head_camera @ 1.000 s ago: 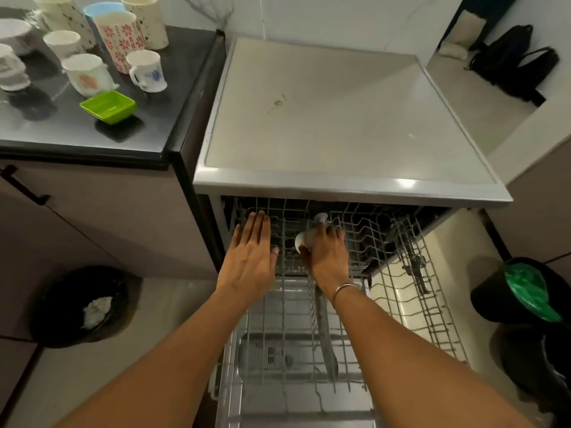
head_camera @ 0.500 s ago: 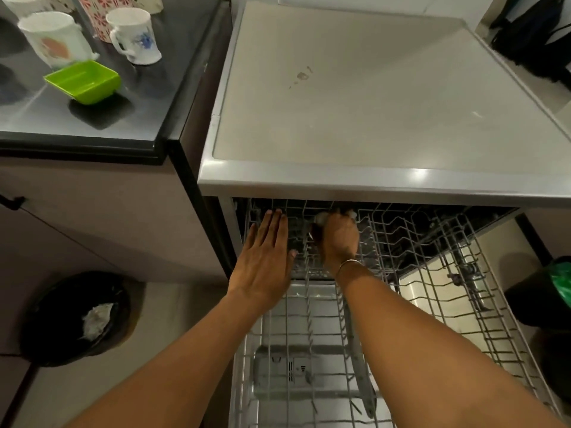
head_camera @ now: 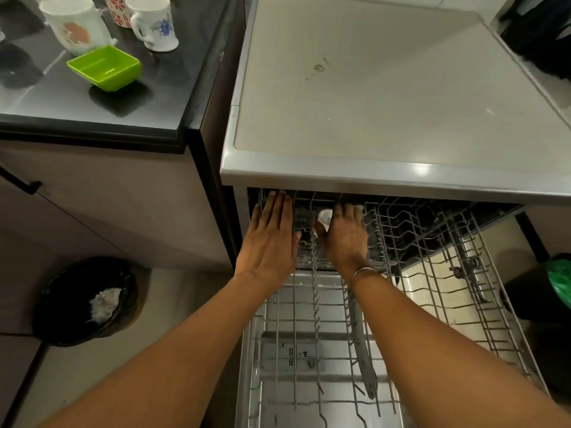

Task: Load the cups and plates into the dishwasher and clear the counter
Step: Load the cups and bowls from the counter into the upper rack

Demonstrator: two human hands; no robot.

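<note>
My right hand (head_camera: 346,236) grips a small white cup (head_camera: 325,217) deep in the pulled-out upper wire rack (head_camera: 432,242) of the dishwasher, just under the steel top edge; most of the cup is hidden by my fingers. With straight fingers my left hand (head_camera: 269,239) lies flat on the rack's left side, beside the cup. On the dark counter (head_camera: 148,112) at upper left stand a white mug with a blue print (head_camera: 154,23), a white mug with an orange print (head_camera: 75,24), a red-flowered mug (head_camera: 116,9) and a green square bowl (head_camera: 105,67).
The dishwasher's flat grey top (head_camera: 386,97) fills the upper right. Below the rack, the open door (head_camera: 293,350) with its detergent box lies low. A black bin (head_camera: 83,301) stands on the floor at left. Another bin with a green bag (head_camera: 559,285) is at the right edge.
My head has moved closer and lower, so the counter items shifted up and left. Both hands reached a little deeper into the rack; the right still holds the cup.
</note>
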